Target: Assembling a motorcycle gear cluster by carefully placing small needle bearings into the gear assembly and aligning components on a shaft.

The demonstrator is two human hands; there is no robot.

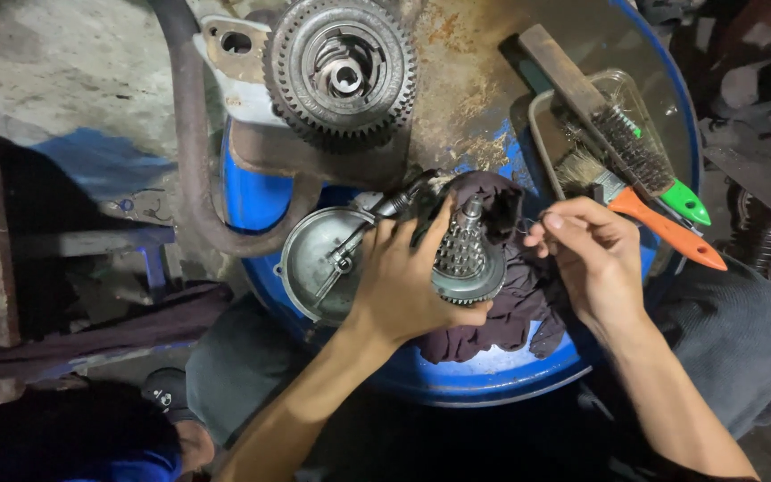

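While your clear tray (543,116) holds a wire brush (626,147) and an orange-handled paintbrush (649,214), your left hand (401,284) has its grip closed round the stepped gear cluster (463,259) on the dark rag (501,312) atop the blue drum (484,375); right hand (592,254) hovers just beside, fingertips pinched together.

Bare drum top (457,80) open between big gear (341,67) and brush tray (546,134); rag (510,312) crowds the near rim.

Single head-worn view, looking steeply down — close over a blue drum top (493,379) at about arm's length, forearms entering from the bottom edge. Floor visible at left and right margins — no second view to overlap.
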